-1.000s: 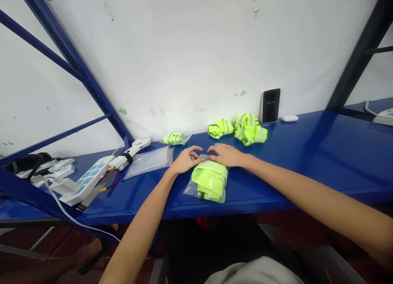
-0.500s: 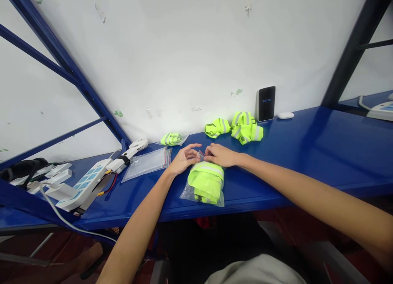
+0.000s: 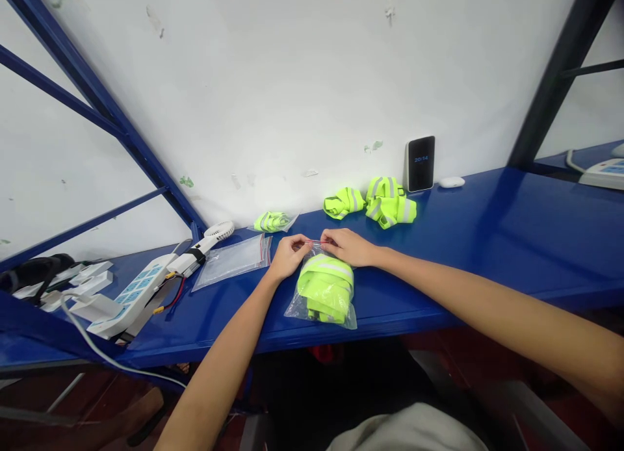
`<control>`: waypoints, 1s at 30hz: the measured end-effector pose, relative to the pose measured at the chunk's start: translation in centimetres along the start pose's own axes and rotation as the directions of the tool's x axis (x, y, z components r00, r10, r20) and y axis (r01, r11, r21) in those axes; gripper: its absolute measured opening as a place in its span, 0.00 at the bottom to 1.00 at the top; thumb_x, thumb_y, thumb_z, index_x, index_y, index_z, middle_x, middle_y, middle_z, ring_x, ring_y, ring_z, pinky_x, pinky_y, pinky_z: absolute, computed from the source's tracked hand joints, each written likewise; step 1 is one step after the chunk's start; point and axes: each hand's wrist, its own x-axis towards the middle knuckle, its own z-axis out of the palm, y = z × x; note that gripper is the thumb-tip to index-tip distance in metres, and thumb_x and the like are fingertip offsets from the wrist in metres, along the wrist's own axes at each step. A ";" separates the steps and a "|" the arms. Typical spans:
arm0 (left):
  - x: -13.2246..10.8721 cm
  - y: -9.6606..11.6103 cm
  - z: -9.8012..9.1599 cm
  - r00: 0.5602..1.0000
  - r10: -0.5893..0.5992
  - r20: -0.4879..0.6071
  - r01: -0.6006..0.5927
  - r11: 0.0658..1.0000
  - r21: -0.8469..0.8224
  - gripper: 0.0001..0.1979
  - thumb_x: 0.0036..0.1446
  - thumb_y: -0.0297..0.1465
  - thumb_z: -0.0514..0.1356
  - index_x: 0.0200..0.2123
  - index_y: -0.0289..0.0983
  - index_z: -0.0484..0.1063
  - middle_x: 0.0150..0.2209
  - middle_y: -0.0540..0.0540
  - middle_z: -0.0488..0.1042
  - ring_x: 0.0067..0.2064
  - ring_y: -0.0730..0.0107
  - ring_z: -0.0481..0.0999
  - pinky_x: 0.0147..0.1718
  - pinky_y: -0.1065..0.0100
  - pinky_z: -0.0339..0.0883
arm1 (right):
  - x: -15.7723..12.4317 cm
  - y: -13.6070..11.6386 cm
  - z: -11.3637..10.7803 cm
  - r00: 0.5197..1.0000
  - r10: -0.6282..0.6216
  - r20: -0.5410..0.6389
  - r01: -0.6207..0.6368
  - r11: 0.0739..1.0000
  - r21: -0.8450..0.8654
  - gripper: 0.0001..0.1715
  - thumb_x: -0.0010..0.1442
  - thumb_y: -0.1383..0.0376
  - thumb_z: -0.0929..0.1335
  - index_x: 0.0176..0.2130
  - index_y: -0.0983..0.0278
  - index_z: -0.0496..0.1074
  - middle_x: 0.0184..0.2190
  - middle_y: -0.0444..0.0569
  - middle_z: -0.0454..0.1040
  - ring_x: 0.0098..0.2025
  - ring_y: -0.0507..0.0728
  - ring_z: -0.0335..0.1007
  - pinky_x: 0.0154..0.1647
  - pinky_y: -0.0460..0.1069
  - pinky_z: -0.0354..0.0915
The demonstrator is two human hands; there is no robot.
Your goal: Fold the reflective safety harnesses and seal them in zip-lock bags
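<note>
A clear zip bag (image 3: 298,308) holding a folded neon-yellow reflective band (image 3: 325,290) lies near the front edge of the blue shelf (image 3: 487,243). My left hand (image 3: 287,256) pinches the left end of the bag's red zip strip. My right hand (image 3: 348,246) pinches the strip's right end. Both hands sit at the bag's far end, fingers closed on the strip.
An empty zip bag (image 3: 233,259) lies to the left, and a smaller bagged band (image 3: 273,221) sits by the wall. Loose neon bands (image 3: 385,204) are piled at the back beside a phone (image 3: 420,163) and a white case (image 3: 451,182). A power strip (image 3: 131,295), small fan (image 3: 209,238) and cables crowd the far left.
My left fingers, spread half a second ago, have closed onto the zip strip. Both hands have shifted slightly apart along the bag's opening. The view has drifted a little.
</note>
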 end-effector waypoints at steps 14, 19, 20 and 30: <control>0.0 0.5 -0.2 0.999 0.043 0.028 -0.045 0.997 0.057 0.14 0.55 0.40 0.61 0.35 0.35 0.79 0.35 0.43 0.79 0.36 0.65 0.74 0.38 0.66 0.66 | 0.2 -0.7 -1.1 0.993 0.118 0.015 -0.119 0.984 0.133 0.08 0.58 0.63 0.69 0.32 0.66 0.73 0.31 0.48 0.76 0.32 0.54 0.68 0.33 0.46 0.59; 0.0 0.5 -0.2 0.999 0.038 0.033 -0.041 0.996 0.083 0.16 0.56 0.41 0.61 0.36 0.34 0.79 0.34 0.43 0.79 0.34 0.65 0.73 0.36 0.67 0.64 | 0.2 -0.5 -1.2 0.992 0.128 0.017 -0.129 0.975 0.183 0.09 0.57 0.63 0.69 0.35 0.66 0.76 0.31 0.49 0.77 0.33 0.54 0.70 0.33 0.46 0.60; -0.1 0.5 -0.2 0.999 0.039 0.036 -0.042 0.996 0.083 0.16 0.57 0.41 0.60 0.36 0.34 0.78 0.33 0.43 0.79 0.34 0.66 0.73 0.35 0.68 0.64 | 0.2 -0.5 -1.2 0.991 0.129 0.014 -0.130 0.973 0.191 0.09 0.57 0.63 0.69 0.35 0.67 0.76 0.31 0.48 0.77 0.32 0.54 0.70 0.33 0.46 0.60; -0.3 0.9 0.0 0.996 0.081 0.036 -0.085 0.990 0.113 0.16 0.59 0.42 0.58 0.35 0.34 0.76 0.33 0.45 0.77 0.33 0.68 0.72 0.35 0.69 0.64 | 0.3 -0.5 -1.2 0.993 0.121 0.005 -0.118 0.964 0.237 0.13 0.58 0.61 0.67 0.35 0.67 0.76 0.29 0.47 0.75 0.30 0.53 0.65 0.31 0.46 0.58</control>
